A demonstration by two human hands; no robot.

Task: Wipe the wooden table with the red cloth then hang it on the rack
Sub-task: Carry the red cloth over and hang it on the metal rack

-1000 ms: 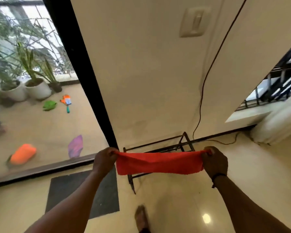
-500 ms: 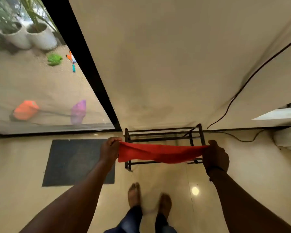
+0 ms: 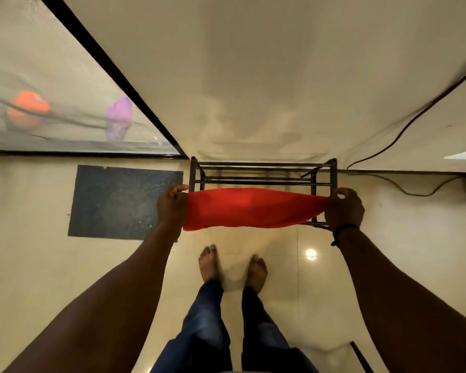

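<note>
The red cloth (image 3: pixel 249 208) is stretched flat between both hands, over the front half of a low black metal rack (image 3: pixel 262 165) that stands against the cream wall. My left hand (image 3: pixel 171 208) grips the cloth's left end, and my right hand (image 3: pixel 343 210) grips its right end, just above the rack's right front corner. The cloth hides the rack's front bar. Whether the cloth touches the rack I cannot tell. No wooden table is in view.
A dark floor mat (image 3: pixel 124 201) lies left of the rack, below a glass door (image 3: pixel 51 84) with a black frame. A black cable (image 3: pixel 404 130) runs down the wall to the floor at right. My bare feet (image 3: pixel 233 267) stand on glossy tiles close before the rack.
The view has tilted down and closed in on the rack. Both hands have carried the stretched cloth lower, from in front of the rack to over its front half.
</note>
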